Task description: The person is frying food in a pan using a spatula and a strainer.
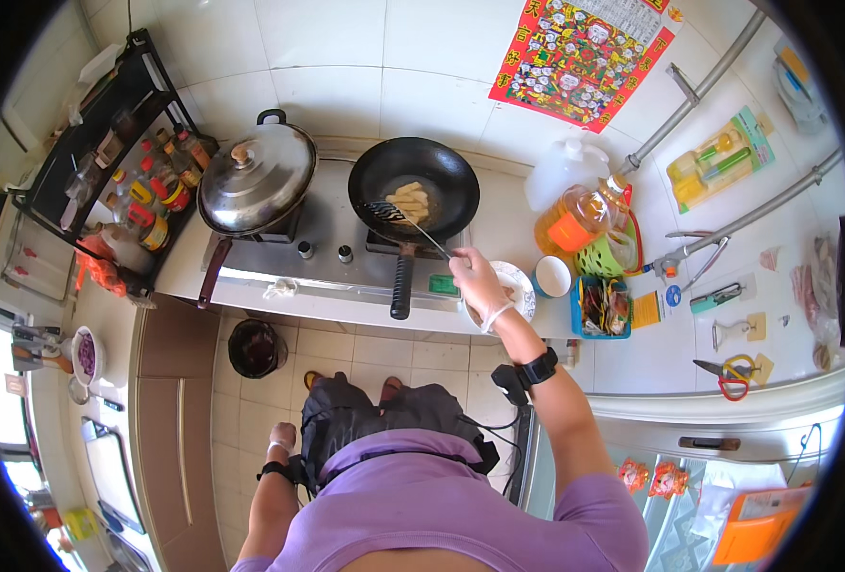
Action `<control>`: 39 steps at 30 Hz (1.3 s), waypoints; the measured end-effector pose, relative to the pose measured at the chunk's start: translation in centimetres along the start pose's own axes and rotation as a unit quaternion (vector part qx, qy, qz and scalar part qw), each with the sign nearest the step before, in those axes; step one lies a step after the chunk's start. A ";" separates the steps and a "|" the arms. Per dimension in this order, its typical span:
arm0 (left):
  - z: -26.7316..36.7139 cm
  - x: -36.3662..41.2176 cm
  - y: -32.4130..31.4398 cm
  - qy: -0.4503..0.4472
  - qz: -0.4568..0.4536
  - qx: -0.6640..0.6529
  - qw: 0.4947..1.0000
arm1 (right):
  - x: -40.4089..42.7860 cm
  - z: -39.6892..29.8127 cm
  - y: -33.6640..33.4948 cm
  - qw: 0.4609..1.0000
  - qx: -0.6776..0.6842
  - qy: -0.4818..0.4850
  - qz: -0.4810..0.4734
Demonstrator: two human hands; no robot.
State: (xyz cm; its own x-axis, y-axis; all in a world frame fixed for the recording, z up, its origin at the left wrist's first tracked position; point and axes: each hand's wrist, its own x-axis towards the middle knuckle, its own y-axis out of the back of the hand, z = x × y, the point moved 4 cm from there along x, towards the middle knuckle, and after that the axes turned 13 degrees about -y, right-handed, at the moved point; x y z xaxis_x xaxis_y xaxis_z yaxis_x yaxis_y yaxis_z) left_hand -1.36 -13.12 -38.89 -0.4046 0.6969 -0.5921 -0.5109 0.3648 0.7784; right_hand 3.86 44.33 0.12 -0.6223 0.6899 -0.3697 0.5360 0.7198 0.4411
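Note:
My right hand (477, 280), in a thin clear glove, grips the handle of a slotted spatula (389, 214). The spatula's head rests in a black wok (458, 189), against pale strips of food (409, 201) at its bottom. The wok sits on the right burner of the gas stove (326, 268), its handle pointing towards me. Partly beneath my right hand, a patterned plate (525, 286) holds a little food. My left hand (282, 435) hangs low beside my body, away from the counter; its fingers are too small to read.
A lidded pan (256, 182) covers the left burner. Bottled sauces (158, 186) fill a black rack at left. Right of the plate are a white cup (553, 277), an oil jug (573, 222) and a blue basket (626, 314) of packets. A bin (256, 349) stands on the floor.

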 end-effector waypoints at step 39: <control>1.3 -1.0 3.3 0.026 0.013 0.012 1.000 | 0.6 -1.2 5.8 0.973 -0.114 0.085 0.179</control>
State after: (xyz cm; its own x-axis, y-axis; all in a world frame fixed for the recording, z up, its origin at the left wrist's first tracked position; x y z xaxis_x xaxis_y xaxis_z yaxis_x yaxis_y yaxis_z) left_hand -1.65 -11.78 -35.43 -0.4571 0.6734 -0.5810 -0.4816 0.3618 0.7982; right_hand 5.89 48.79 3.41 -0.5146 0.8570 -0.0269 0.6069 0.3862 0.6946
